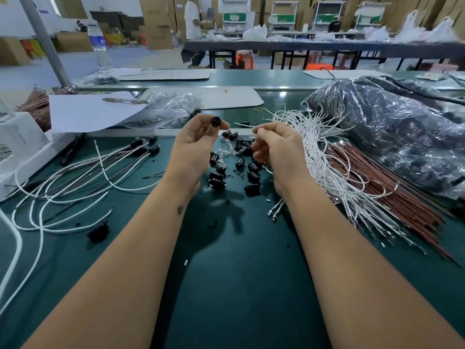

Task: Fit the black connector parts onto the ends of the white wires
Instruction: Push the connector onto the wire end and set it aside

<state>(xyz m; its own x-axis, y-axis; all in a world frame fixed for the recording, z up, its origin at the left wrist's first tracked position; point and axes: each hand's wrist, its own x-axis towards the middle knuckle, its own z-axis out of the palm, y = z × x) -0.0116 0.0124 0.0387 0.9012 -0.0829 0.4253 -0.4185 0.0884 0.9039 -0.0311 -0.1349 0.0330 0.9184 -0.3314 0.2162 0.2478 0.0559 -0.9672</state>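
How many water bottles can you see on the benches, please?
1: a clear plastic water bottle stands upright at the far left, beside the grey post. Others may be hidden behind bags.

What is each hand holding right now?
Left hand: pinches a black connector.
Right hand: grips a white wire.

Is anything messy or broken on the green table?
Nothing looks broken. Small black connector parts lie scattered loose on the green mat between the hands, with tiny black and white bits strewn nearer the person. That looks like ordinary work clutter, not a spill.
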